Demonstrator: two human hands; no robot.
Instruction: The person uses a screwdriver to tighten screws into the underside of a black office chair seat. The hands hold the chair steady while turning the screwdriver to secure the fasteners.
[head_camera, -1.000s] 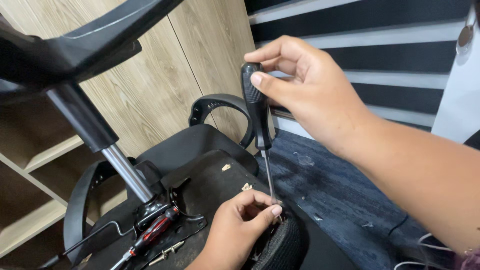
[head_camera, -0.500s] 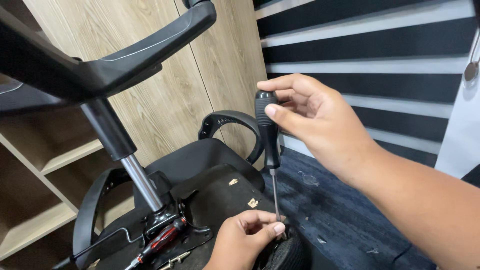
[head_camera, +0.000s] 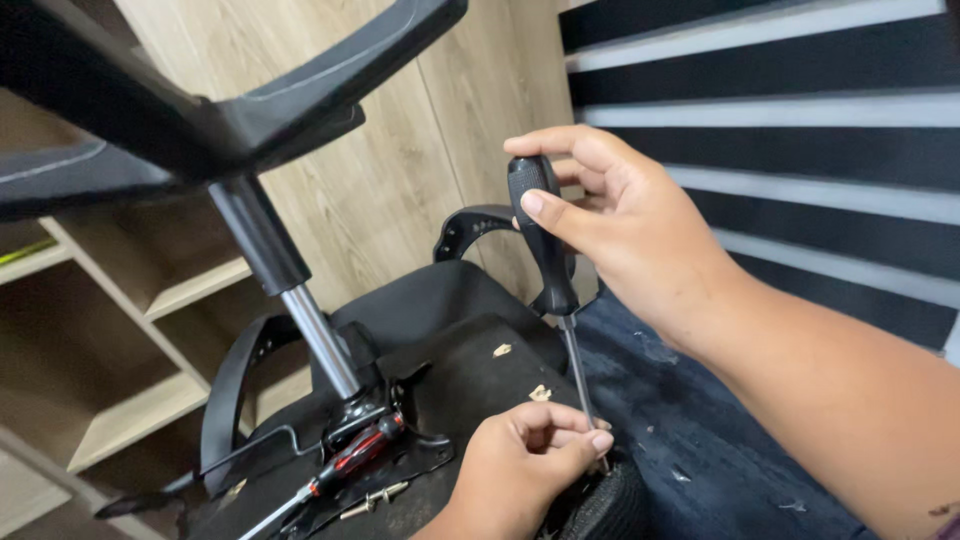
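Nearest, the left hand (head_camera: 525, 455) pinches the screwdriver's shaft tip against the upturned chair's underside (head_camera: 470, 365), steadying it at a fastener too small to see. Above, the right hand (head_camera: 630, 225) closes its grip round the black screwdriver (head_camera: 545, 240), held upright. The fastening looks unfinished: loose screws (head_camera: 372, 498) and a red-handled screwdriver (head_camera: 345, 460) lie beside. Beyond, the gas-lift column (head_camera: 290, 290) and base crowd the left, before wooden shelves (head_camera: 130, 330).
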